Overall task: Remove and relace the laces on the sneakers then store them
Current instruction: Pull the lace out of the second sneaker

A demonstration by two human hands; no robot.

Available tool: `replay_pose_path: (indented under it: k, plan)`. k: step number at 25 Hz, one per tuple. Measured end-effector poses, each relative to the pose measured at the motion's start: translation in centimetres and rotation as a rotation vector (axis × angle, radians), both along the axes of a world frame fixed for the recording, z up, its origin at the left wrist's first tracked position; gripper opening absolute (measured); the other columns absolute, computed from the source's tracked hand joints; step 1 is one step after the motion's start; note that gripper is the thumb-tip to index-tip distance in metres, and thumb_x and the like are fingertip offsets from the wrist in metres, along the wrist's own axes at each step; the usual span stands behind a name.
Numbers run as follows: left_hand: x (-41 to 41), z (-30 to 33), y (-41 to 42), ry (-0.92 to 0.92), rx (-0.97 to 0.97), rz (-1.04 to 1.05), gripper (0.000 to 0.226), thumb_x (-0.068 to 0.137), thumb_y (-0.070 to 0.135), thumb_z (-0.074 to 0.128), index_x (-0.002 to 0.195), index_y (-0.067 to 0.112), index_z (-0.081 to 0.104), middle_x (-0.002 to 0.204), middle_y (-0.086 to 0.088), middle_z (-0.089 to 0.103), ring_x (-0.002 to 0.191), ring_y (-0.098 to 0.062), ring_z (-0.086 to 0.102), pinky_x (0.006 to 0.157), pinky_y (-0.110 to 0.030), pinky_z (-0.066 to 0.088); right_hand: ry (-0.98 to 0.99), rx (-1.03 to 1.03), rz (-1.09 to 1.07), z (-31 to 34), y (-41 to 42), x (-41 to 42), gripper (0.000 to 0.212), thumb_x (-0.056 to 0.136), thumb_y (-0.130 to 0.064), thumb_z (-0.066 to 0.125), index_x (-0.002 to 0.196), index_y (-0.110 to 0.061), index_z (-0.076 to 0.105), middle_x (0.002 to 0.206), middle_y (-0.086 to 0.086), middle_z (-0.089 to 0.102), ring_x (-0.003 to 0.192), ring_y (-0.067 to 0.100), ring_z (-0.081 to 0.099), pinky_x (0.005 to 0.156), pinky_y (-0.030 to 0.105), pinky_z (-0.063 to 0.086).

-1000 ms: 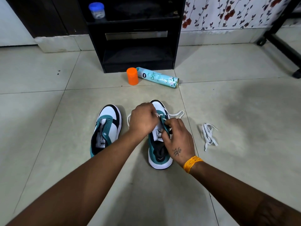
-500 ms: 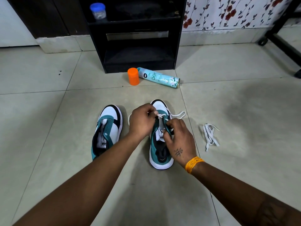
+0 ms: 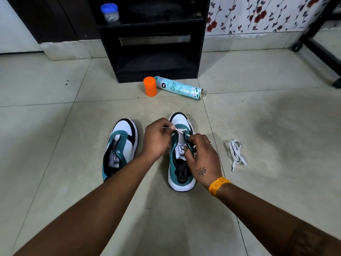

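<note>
Two teal, white and black sneakers stand side by side on the tiled floor. The left sneaker has no lace in it. Over the right sneaker, my left hand pinches the tip of a white lace that crosses the lowest eyelets. My right hand grips the sneaker's right eyelet flap, thumb against the tongue. A second white lace lies bunched on the floor to the right, apart from both hands.
An orange cap and a teal spray can lying on its side sit ahead of the sneakers. Behind them stands a black shelf unit with a blue-lidded jar. A black wheeled frame is at far right.
My left hand has drawn the lace tip out to the left from the lowest eyelets. The loop of lace lying right of the shoe has shrunk. My right hand stays on the flap.
</note>
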State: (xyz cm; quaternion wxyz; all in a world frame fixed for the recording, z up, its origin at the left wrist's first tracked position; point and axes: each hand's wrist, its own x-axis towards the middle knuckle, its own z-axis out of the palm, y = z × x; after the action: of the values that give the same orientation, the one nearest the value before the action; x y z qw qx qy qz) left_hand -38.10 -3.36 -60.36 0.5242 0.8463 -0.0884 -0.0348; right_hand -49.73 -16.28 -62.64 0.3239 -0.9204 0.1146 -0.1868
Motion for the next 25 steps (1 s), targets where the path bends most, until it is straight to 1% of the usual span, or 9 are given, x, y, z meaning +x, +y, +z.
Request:
replay_pose_path:
  k: [3,7,11,12,16,19,22,23,25]
  plan:
    - [-0.1,0.4,0.0,0.448,-0.648,0.253,0.02,0.108,0.014,0.052,0.088,0.013,0.055,0.086,-0.008,0.068,0.071,-0.021,0.074,0.071,-0.035,0.062,0.006,-0.004,0.003,0.0,-0.1,0.0,0.024,0.089,-0.025,0.063,0.111,-0.021,0.056,0.108,0.0,0.057,0.087,0.027,0.061,0.068,0.042,0.053]
    - [-0.6,0.5,-0.3,0.222,-0.307,0.022,0.015,0.092,0.034,0.075,0.091,0.019,0.073,0.091,0.004,0.078,0.088,-0.015,0.073,0.081,-0.03,0.059,0.0,-0.015,0.006,-0.1,0.0,0.0,0.024,0.089,-0.024,0.063,0.111,-0.02,0.055,0.108,0.0,0.056,0.087,0.027,0.06,0.067,0.042,0.052]
    - [-0.2,0.1,-0.4,-0.048,0.045,-0.003,0.009,0.091,0.02,0.076,0.082,0.019,0.073,0.085,0.007,0.074,0.082,-0.012,0.069,0.078,-0.027,0.052,-0.003,-0.012,0.008,-0.1,0.0,-0.1,0.024,0.089,-0.023,0.064,0.112,-0.02,0.055,0.107,0.0,0.056,0.086,0.027,0.06,0.066,0.04,0.051]
    - [-0.2,-0.1,-0.5,-0.02,0.006,0.055,0.013,0.094,0.018,0.071,0.081,0.02,0.07,0.082,0.005,0.073,0.08,-0.015,0.07,0.076,-0.03,0.054,-0.001,-0.012,0.011,-0.1,0.0,-0.1,0.024,0.089,-0.024,0.064,0.112,-0.02,0.055,0.107,0.0,0.056,0.086,0.027,0.061,0.067,0.04,0.051]
    - [-0.4,0.0,-0.7,0.4,-0.606,0.449,0.019,0.107,0.017,0.052,0.09,0.015,0.059,0.087,-0.008,0.069,0.077,-0.022,0.072,0.066,-0.033,0.06,0.006,-0.015,0.022,-0.1,-0.2,0.0,0.024,0.09,-0.024,0.063,0.113,-0.021,0.056,0.109,0.0,0.057,0.089,0.027,0.061,0.068,0.04,0.052]
    - [-0.7,-0.1,-0.2,0.196,-0.315,0.257,0.018,0.1,0.036,0.063,0.094,0.021,0.068,0.082,0.005,0.072,0.072,-0.005,0.066,0.073,-0.026,0.054,0.002,-0.007,0.025,-0.1,-0.2,-0.1,0.025,0.09,-0.024,0.063,0.113,-0.021,0.056,0.108,0.0,0.057,0.089,0.026,0.061,0.068,0.04,0.052]
    - [-0.2,-1.0,0.4,-0.117,0.128,-0.099,0.022,0.088,0.043,0.07,0.095,0.022,0.072,0.095,0.006,0.073,0.089,-0.01,0.066,0.082,-0.03,0.051,0.0,-0.011,0.026,-0.1,-0.1,0.0,0.024,0.088,-0.024,0.061,0.112,-0.021,0.056,0.107,-0.001,0.057,0.089,0.026,0.061,0.068,0.041,0.052]
    - [0.0,-1.1,0.5,-0.144,0.141,-0.113,0.016,0.088,0.038,0.07,0.089,0.022,0.07,0.09,0.004,0.072,0.086,-0.013,0.066,0.08,-0.033,0.052,0.001,-0.01,0.022,-0.1,0.0,0.0,0.024,0.088,-0.024,0.061,0.111,-0.021,0.056,0.107,-0.001,0.057,0.088,0.025,0.061,0.068,0.041,0.052]
    - [0.2,-1.0,0.6,-0.003,-0.101,-0.022,0.016,0.094,0.03,0.067,0.08,0.023,0.063,0.083,-0.005,0.071,0.08,-0.016,0.066,0.08,-0.039,0.054,0.001,-0.006,0.018,0.0,-0.1,0.0,0.024,0.088,-0.024,0.061,0.111,-0.022,0.057,0.107,-0.002,0.057,0.087,0.025,0.061,0.068,0.04,0.051]
